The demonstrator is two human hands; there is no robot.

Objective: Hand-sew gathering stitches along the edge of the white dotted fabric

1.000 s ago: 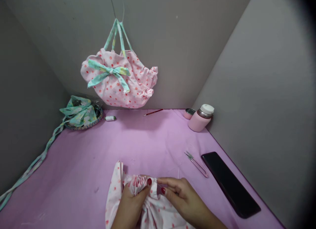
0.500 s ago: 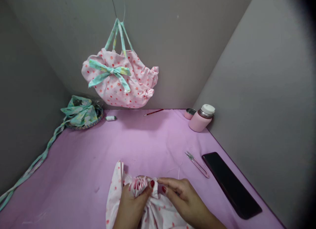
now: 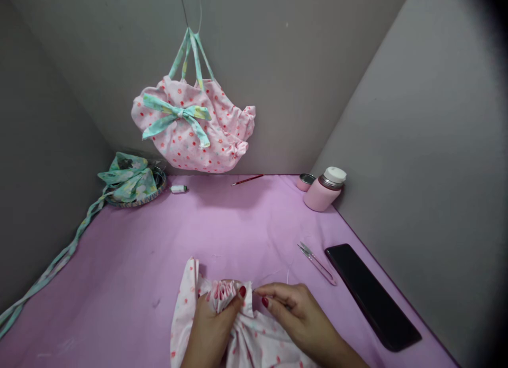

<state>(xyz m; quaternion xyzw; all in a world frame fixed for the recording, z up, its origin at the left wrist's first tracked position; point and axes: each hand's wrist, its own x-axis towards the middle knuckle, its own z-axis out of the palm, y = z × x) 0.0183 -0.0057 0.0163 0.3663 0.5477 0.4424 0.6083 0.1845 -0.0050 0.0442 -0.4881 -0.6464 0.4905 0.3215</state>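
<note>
Beneath the grip and leftward, I see purple cloth [image 3: 119, 262], its right edge just past the phone [image 3: 373, 296]. From my end, the left hand [image 3: 214, 323] pinches dotted, pleated fabric [image 3: 257, 339]; beside it, the right hand [image 3: 304, 311] keeps thumb and forefinger narrowly parted by the fabric's edge, their hold unclear to me. Beyond, rightward: thin snips [image 3: 318, 264], a smooth jar [image 3: 320, 196]; farthest, leftward, a hanging, gathered bag [image 3: 190, 151].

Grey walls enclose a small sewing corner, marked as such by a spool of thread [image 3: 178, 189], thread snips [image 3: 317, 265], a basket [image 3: 137, 203] of floral fabric [image 3: 133, 180] and gathered dotted cloth [image 3: 264, 340] at a lilac-covered table [image 3: 119, 267]; whether home or workshop is unclear
</note>
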